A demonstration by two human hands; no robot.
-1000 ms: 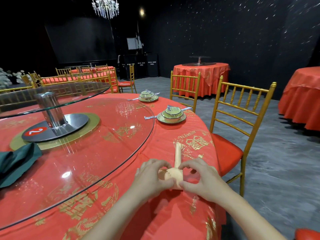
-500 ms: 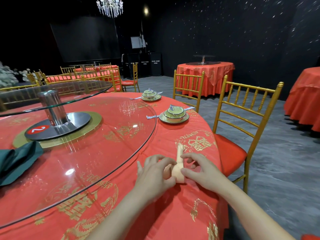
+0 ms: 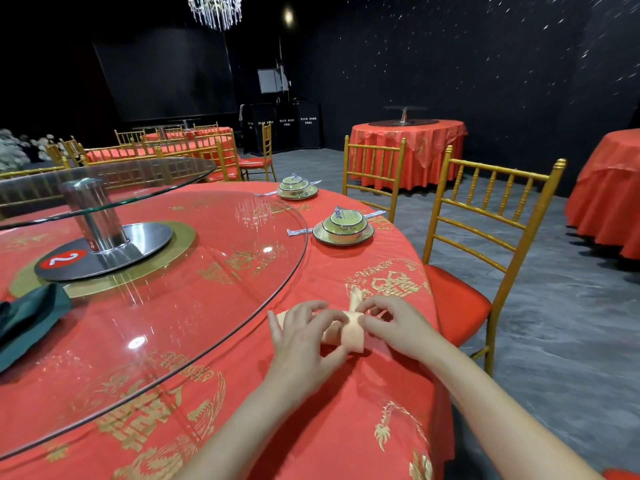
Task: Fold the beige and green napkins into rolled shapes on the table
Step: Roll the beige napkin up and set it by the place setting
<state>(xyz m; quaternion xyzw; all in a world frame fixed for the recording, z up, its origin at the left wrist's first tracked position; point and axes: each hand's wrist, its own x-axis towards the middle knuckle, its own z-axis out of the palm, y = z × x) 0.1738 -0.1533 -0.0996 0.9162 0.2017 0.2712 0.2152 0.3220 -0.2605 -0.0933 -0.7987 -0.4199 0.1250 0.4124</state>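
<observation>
Lying near the right edge of the round worktop in red cloth with gold print [image 3: 311,438]: one beige cloth napkin [image 3: 351,336], partly rolled. It is flat on the cloth just outside the rim of the large round glass turntable [image 3: 194,306]. A narrow end of it sticks out on the far side.

Of the hands: the left hand [image 3: 303,341] has its fingers curled over the left part of the roll, thumb at the near side, gripping it. The right hand [image 3: 398,323] pinches the roll at its middle with the fingertips. The two hands are close together on the one piece.

One dark green cloth napkin [image 3: 29,320], loosely bunched, lies on the glass at the far left, well apart from both hands.

One chrome post [image 3: 95,216] at the turntable's centre carries a smaller glass disc [image 3: 104,178].

Two place settings, each a pale green bowl on a plate:
- the nearer place setting [image 3: 344,228], beyond the hands, just outside the glass rim
- the farther place setting [image 3: 297,188], behind it

One gilt chair with red seat pad [image 3: 485,237] stands just right of the worktop.
</observation>
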